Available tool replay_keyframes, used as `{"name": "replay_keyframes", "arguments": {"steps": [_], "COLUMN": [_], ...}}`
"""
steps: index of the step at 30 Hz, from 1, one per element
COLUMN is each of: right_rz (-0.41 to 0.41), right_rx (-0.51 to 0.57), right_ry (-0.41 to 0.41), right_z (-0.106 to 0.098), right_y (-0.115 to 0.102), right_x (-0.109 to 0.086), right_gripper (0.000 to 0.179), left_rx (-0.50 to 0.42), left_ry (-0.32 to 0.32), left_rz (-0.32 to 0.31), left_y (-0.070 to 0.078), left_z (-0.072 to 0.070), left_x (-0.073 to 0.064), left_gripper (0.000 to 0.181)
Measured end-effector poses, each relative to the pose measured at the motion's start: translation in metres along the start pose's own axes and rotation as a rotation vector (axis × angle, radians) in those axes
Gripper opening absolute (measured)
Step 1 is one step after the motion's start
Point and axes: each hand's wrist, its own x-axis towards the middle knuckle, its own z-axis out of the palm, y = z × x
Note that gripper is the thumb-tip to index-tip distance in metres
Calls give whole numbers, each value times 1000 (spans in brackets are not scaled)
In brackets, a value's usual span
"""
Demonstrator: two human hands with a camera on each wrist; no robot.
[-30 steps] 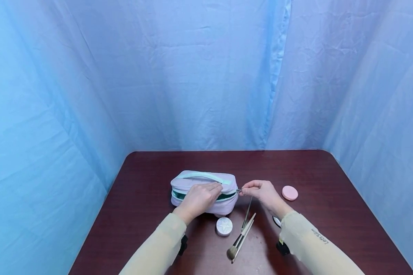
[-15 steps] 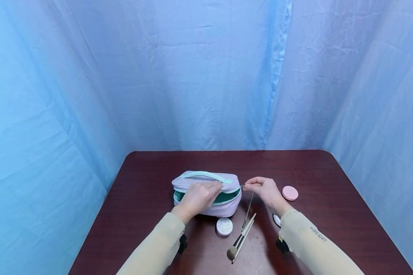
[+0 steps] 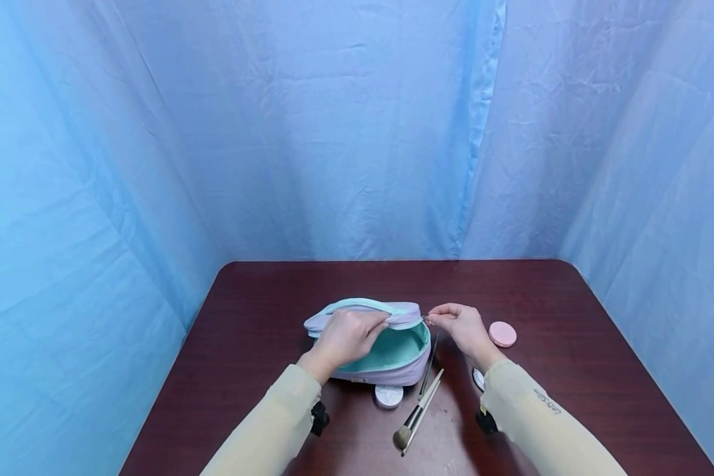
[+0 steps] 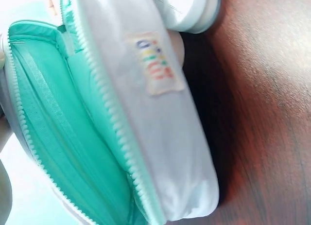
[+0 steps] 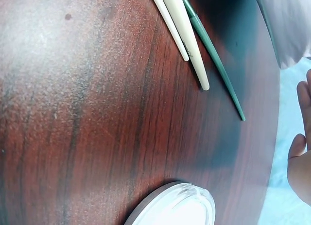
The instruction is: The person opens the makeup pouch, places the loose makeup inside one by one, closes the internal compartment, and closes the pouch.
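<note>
A lilac makeup bag (image 3: 401, 377) with mint trim gapes toward me in the head view, its teal lining (image 4: 53, 108) exposed in the left wrist view. My left hand (image 3: 346, 337) grips the raised front edge of its top, covering part of the handle (image 3: 357, 303). At the bag's right corner my right hand (image 3: 463, 328) pinches the small metal zipper pull (image 3: 426, 319) between thumb and fingertips. A rainbow-lettered label (image 4: 155, 64) marks the bag's front panel. In the right wrist view the right hand shows only at the edge, with the pull out of sight.
Before the bag stands a round silver-white container (image 3: 389, 397). Makeup brushes (image 3: 415, 416) with pale handles lie right of it, beside a thin green-handled brush (image 5: 216, 62). A pink round compact (image 3: 502, 334) and a round white-faced item (image 5: 177, 210) lie by my right arm.
The bag's mouth has widened as my left hand lifted and tipped its top back. The bag shifted right and nearer, against the silver container. My right hand moved slightly right, still pinching the pull.
</note>
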Motion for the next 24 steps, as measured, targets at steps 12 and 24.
{"name": "replay_keyframes", "arguments": {"steps": [12,24], "right_rz": [5,17], "right_rx": [-36,-31], "right_ry": [50,81], "right_z": [1,4], "right_y": [2,-1], "right_x": [4,0], "right_gripper": [22,20], "left_rx": [-133,-214], "left_ry": [15,40], "left_rz": [-1,-20], "left_y": [0,1], "left_z": [-3,-1], "left_x": [0,0], "left_gripper": [13,12]}}
